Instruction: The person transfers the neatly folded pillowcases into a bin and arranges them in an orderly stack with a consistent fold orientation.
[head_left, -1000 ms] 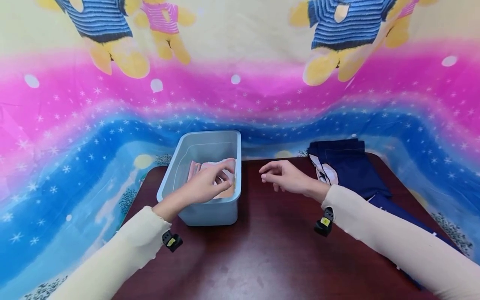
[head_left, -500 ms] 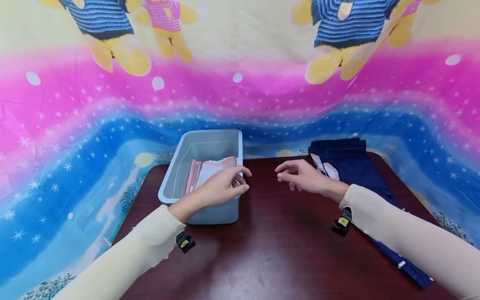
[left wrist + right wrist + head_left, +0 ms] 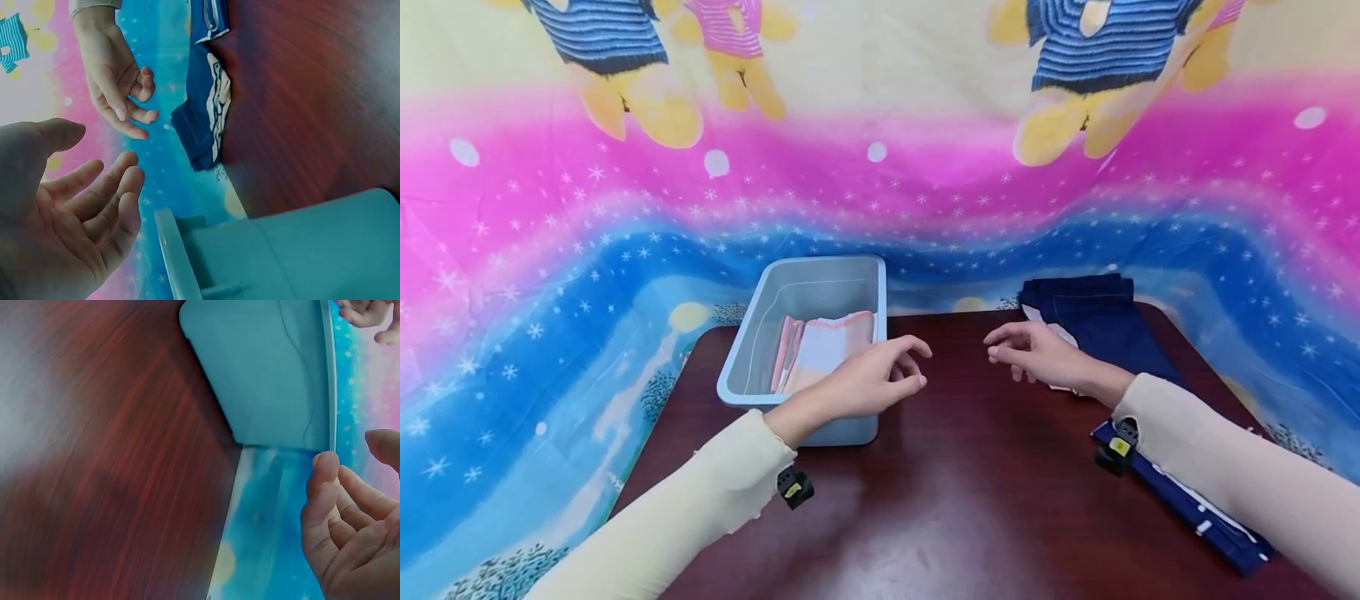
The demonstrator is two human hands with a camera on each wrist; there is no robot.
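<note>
Both hands empty, held apart from each other over the counter (image 3: pixel 955 525), fingers loosely bent, thumbs clear of the fingertips. Left hand (image 3: pixel 876 379) in front of the bin (image 3: pixel 838 432), its fingertips reaching past the bin's right wall in the head view; the left wrist view shows a gap between hand and bin. Right hand (image 3: pixel 1048 354) faces it from the other side, nearest the far navy cloth (image 3: pixel 1101 321); it overlaps the cloth's pale printed edge in the head view, but the left wrist view shows the two apart.

Bin: pale blue-grey, upright, at the far left part of the counter. Inside, folded pink-and-white fabric (image 3: pixel 831 346), set toward the right, with a narrow pink fold (image 3: pixel 786 354) beside it on the left. Lower portion hidden behind the left hand.

Far navy cloth lies folded at the far right. A second navy piece (image 3: pixel 1210 512), long and narrow with white marks, lies nearer along the right side, partly hidden by the right sleeve (image 3: pixel 1240 475). Counter dark reddish-brown, glossy. Behind it, a printed curtain (image 3: pixel 880 192) in pink and blue, with bears above.
</note>
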